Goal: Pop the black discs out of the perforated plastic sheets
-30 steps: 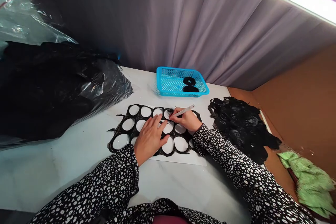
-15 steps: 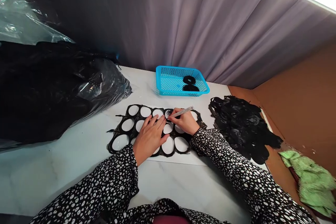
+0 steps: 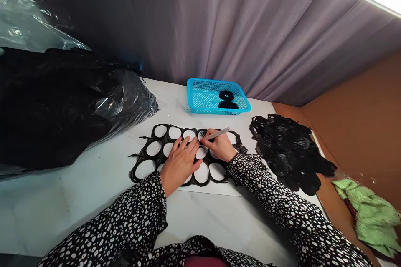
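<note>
A plastic bag (image 3: 72, 104) of black material slumps at the table's left. Mid-table lies the black sheet (image 3: 150, 154) with round holes; her left hand (image 3: 181, 163) presses flat on it, right hand (image 3: 219, 146) gripping a pale knife (image 3: 216, 134) there.

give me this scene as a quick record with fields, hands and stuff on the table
left hand: left hand pressed flat on the black sheet, which is full of round holes
right hand: right hand grips a pale thin tool, tip down at the sheet
basket: blue basket behind the sheet, with black rings inside
right of sheet: heap of black scraps; green cloth
left of sheet: plastic bag of black material
</note>
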The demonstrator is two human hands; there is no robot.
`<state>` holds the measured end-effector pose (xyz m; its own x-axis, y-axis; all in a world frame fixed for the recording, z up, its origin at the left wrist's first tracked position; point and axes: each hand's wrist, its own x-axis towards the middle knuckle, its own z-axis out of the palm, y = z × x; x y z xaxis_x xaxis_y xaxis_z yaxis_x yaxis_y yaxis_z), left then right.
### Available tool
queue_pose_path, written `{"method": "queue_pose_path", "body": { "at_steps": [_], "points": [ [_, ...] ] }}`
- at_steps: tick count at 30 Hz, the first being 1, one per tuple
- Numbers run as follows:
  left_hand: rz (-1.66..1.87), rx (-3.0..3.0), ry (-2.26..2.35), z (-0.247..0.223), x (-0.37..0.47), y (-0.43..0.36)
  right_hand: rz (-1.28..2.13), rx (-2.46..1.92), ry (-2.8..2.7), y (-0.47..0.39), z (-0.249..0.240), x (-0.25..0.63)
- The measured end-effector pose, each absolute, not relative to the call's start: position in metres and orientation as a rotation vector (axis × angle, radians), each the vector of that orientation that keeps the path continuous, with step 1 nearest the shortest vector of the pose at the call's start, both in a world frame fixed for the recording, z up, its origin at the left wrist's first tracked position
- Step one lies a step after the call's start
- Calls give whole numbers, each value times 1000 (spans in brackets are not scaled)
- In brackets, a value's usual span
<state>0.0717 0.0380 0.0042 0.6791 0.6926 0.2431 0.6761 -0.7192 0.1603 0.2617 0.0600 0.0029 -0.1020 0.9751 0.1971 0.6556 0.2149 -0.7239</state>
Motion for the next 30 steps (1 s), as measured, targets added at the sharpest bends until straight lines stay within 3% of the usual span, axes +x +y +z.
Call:
{"method": "queue_pose_path", "body": {
  "at_steps": [11,19,23,27,30],
  "points": [
    [407,2787,1137,6,70,38,-61,-1582,-2385,43,10,247],
    [471,2761,1127,4,68,40,-222,-2047,-1571,84,30,354],
    [586,2694,1060,8,68,44,155,-1849,-1348,66,39,355],
    [822,2296,924,27,72,41,1054,-1410,-1074,31,54,316],
    [768,1690,800,46,76,35,1497,-1136,-865,7,63,289]
  ]
}}
